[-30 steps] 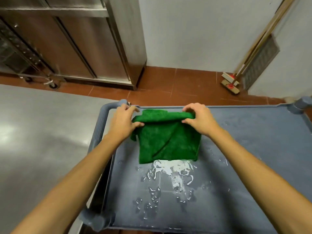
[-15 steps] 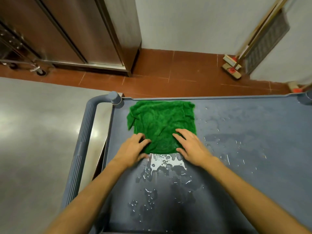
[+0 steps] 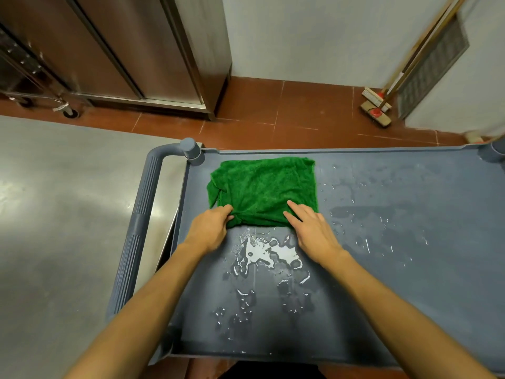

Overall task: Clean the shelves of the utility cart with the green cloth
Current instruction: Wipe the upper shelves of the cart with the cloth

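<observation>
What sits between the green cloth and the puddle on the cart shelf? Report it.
Nothing visible. The puddle starts just beside the near edge of the green cloth, which the left hand grips and the right hand presses.

Even, fairly bright light falls from overhead. White glare sits on the puddle (image 3: 269, 251) near the middle of the shelf (image 3: 410, 269), and a soft sheen lies on the steel surface (image 3: 54, 201) to its left. Soft shadows lie beside the forearms (image 3: 153, 305). Wide-angle bending curves straight lines toward the edges, and the bottom corners blur slightly.
</observation>
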The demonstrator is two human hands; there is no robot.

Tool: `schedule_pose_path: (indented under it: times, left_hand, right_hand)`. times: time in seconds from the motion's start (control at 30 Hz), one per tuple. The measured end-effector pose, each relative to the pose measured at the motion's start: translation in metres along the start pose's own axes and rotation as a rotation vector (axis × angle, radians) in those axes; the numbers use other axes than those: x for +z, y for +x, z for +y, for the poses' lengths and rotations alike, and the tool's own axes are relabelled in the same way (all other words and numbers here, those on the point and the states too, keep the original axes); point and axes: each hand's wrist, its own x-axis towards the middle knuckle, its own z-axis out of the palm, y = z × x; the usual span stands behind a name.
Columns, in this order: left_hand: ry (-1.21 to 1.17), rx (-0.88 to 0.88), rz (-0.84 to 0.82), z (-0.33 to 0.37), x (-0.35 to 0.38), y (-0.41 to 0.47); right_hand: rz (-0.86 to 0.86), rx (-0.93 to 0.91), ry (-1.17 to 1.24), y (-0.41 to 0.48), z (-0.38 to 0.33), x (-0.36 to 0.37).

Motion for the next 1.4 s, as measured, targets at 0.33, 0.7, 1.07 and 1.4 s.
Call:
schedule_pose_path:
  times: [0.33, 0.7, 1.07, 1.4]
  left_hand:
    - [0.039, 0.026, -0.059, -0.01, 0.006, -0.043]
    - [0.064, 0.023, -0.101, -0.011, 0.023, -0.112]
    - [0.102, 0.042, -0.095, -0.009, 0.042, -0.186]
    - [0.13, 0.105, -0.14, -0.003, 0.035, -0.234]
  right_hand:
    - [-0.042, 0.003, 0.078, -0.027, -0.021, 0.001]
    - [-0.055, 0.045, 0.126, -0.089, -0.057, 0.021]
    - [-0.083, 0.113, 0.125, -0.155, -0.095, 0.039]
    - [-0.141, 0.229, 0.216, -0.201, -0.12, 0.03]
